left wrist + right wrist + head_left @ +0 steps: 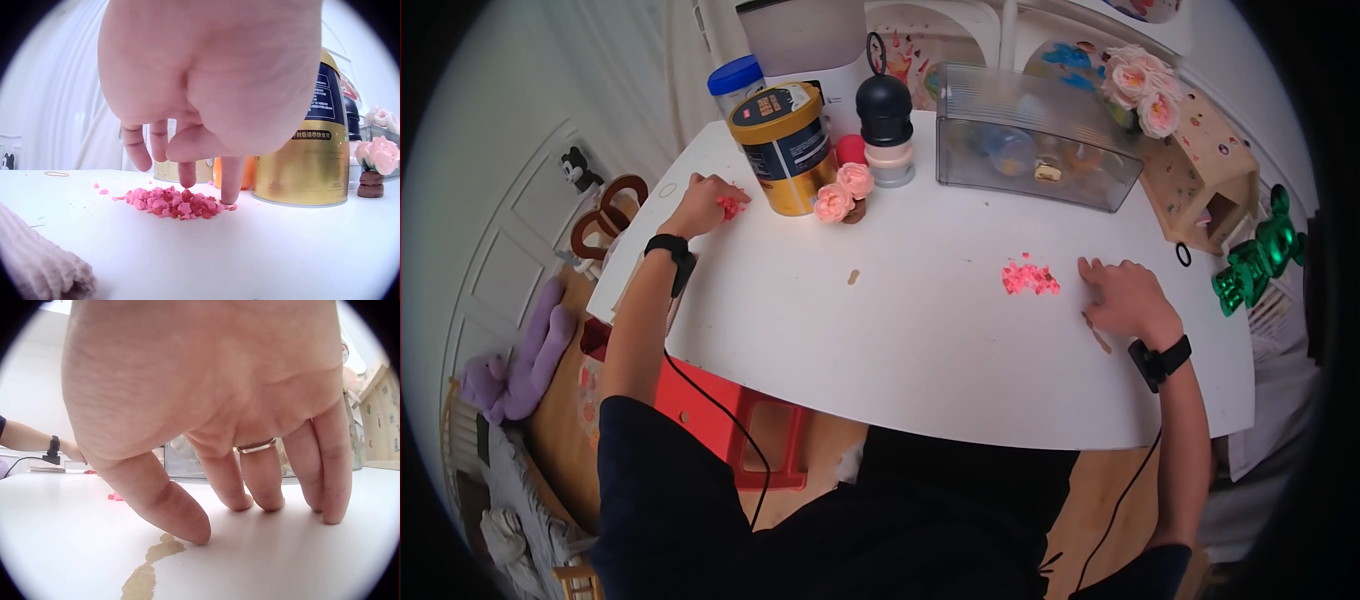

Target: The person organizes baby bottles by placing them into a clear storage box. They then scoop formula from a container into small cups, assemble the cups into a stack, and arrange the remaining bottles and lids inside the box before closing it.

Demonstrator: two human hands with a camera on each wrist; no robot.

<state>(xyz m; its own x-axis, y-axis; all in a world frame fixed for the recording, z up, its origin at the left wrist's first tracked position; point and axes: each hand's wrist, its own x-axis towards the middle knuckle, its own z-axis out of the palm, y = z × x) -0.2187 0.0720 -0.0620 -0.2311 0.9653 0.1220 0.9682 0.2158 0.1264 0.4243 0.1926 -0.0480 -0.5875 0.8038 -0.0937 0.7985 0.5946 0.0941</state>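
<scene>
Small pink and red pieces lie in two piles on the white table (920, 330). Over the left pile (169, 203), the left hand (700, 205) points its fingers downward, with one fingertip touching the pile's edge; in the left wrist view this hand (206, 81) grips nothing visible. The right pile (1030, 275) lies just left of the right hand (1130, 298). With fingertips and thumb resting on the tabletop, the right hand (219, 400) holds nothing, and a brown mark (142, 578) shows near its thumb.
Behind the left hand stand a gold-and-blue can (788, 160), pink flowers (835, 202) and a black-topped bottle (887, 125). A clear grey box (1040, 150) is at the back. A wooden house (1200, 170) and a green shiny figure (1260, 255) are at the right.
</scene>
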